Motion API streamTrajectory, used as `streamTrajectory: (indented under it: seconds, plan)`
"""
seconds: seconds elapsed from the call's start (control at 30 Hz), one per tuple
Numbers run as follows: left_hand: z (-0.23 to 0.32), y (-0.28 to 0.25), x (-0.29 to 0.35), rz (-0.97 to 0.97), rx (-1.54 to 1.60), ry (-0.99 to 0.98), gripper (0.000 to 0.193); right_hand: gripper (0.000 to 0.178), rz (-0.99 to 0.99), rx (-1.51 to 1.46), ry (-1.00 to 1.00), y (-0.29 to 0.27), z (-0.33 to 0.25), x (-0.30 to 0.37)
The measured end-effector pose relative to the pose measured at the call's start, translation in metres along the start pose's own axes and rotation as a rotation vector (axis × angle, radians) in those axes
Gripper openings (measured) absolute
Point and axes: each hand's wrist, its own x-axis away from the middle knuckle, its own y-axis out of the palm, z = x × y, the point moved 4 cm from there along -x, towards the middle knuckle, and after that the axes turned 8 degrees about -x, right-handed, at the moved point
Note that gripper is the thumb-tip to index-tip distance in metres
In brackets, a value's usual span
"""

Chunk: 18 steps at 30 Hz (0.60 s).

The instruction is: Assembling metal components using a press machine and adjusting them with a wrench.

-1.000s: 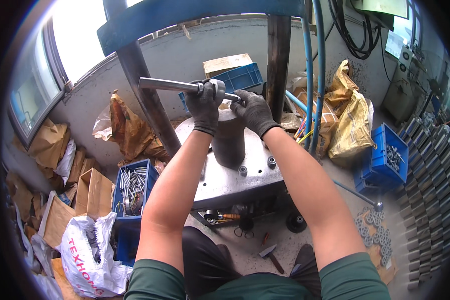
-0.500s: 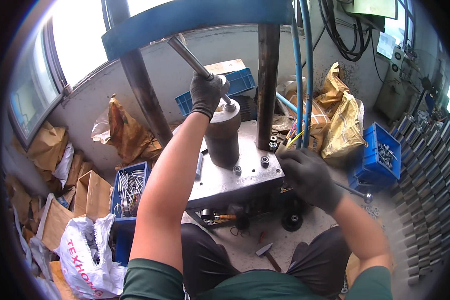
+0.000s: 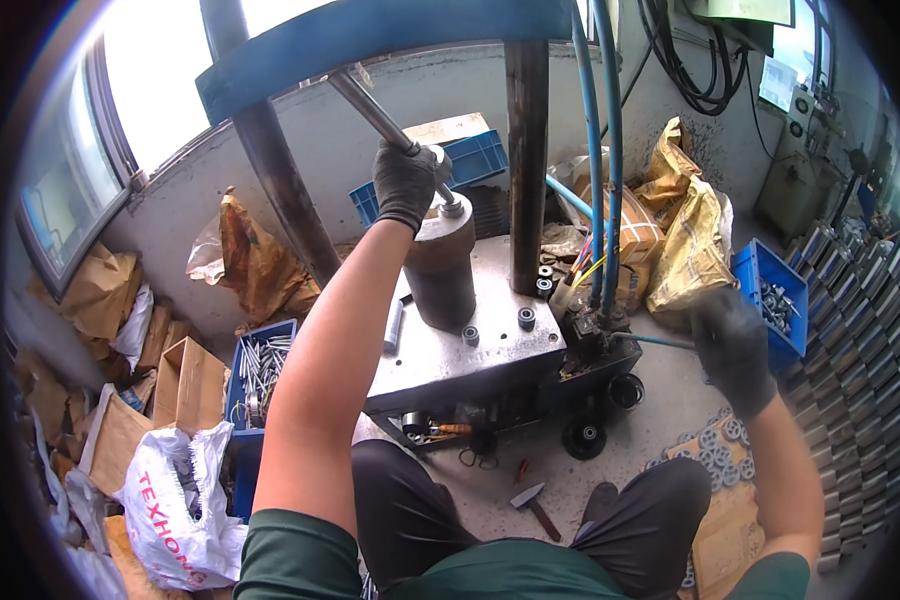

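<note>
Left hand (image 3: pixel 403 186), gloved: dark grey. Right hand (image 3: pixel 732 345), gloved: same, blurred. Rod (image 3: pixel 372 112) at left hand is shiny silver. Cylinder (image 3: pixel 442 285) below left hand: dark grey, paler top. Plate (image 3: pixel 435 352) beneath: silver, dark spots. Beam (image 3: pixel 390 45) above left hand: blue. Hoses (image 3: pixel 614 170) between hands: light blue. Sack (image 3: pixel 686 255) just beyond right hand: yellow-gold. Bin (image 3: pixel 792 335) beside right hand: blue. Bag (image 3: pixel 160 540) lower left of left hand: white, red print. Sleeves (image 3: pixel 300 555): dark green.

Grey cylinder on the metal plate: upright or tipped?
Upright. The grey cylinder stands on end on the metal plate, its round top facing up near the left hand, which grips a metal rod.
</note>
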Motion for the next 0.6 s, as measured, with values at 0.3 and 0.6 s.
streamTrajectory:
  seconds: [0.3,0.6]
  plan:
    - [-0.015,0.007,-0.011,0.027,-0.091,0.1,0.023,0.015,0.215,-0.046,0.106,0.041,0.067,-0.107]
    - [-0.009,0.008,-0.027,-0.107,-0.182,0.147,0.028,0.03,0.171,-0.029,0.255,0.056,0.086,-0.121]
